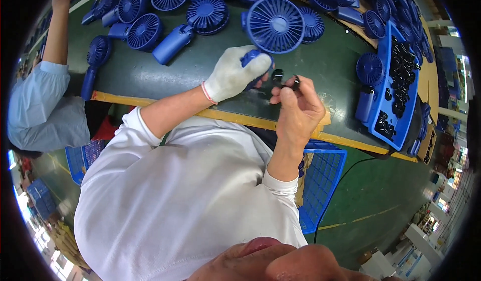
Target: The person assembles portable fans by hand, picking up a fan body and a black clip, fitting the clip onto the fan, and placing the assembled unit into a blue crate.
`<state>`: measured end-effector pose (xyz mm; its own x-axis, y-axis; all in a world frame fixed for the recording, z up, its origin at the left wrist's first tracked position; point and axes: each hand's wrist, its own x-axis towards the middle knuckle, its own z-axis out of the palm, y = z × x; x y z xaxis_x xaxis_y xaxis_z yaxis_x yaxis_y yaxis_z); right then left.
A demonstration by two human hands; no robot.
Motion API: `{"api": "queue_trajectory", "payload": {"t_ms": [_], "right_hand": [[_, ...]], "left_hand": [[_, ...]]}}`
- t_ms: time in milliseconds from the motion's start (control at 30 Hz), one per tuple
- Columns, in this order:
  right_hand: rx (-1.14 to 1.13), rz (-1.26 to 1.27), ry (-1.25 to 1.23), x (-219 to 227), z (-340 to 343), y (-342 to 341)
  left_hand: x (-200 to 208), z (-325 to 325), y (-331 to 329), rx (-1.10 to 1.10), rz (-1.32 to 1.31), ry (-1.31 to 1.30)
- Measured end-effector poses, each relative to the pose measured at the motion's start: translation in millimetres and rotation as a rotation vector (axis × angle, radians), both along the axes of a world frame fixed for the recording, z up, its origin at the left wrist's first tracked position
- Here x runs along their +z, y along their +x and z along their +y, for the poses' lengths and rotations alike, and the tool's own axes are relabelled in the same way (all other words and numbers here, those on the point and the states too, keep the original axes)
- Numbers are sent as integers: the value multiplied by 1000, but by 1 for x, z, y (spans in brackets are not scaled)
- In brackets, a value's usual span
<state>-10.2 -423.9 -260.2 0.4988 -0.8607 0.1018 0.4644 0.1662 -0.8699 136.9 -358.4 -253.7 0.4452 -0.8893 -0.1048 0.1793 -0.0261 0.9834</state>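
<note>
My left hand (233, 73), in a white glove with red edging at the wrist, is wrapped round the handle of a blue handheld fan (275, 24). The fan's round, slatted head points away from me, beyond the fingers. My bare right hand (299, 105) pinches a small glossy black curved piece (296, 83) between thumb and fingers. That piece is close to the handle's near end, with a small gap visible. Part of the handle is hidden by the glove.
Several blue fans (208, 15) lie across the far side of the green worktable (165, 83). At the right stands a blue tray (404, 136) holding many black pieces (401, 80). Another person's arm (59, 35) is at the left. A blue crate (320, 186) sits below the table edge.
</note>
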Motion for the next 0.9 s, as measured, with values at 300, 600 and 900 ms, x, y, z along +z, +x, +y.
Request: {"api": "queue_trajectory", "payload": {"t_ms": [300, 600, 900], "right_hand": [[62, 7, -72, -24, 4, 14], [36, 171, 70, -33, 8, 12], [-108, 342, 45, 7, 20, 16]], "left_hand": [[2, 0, 3, -60, -562, 54], [-2, 3, -5, -38, -733, -89], [10, 4, -23, -223, 106, 190]]}}
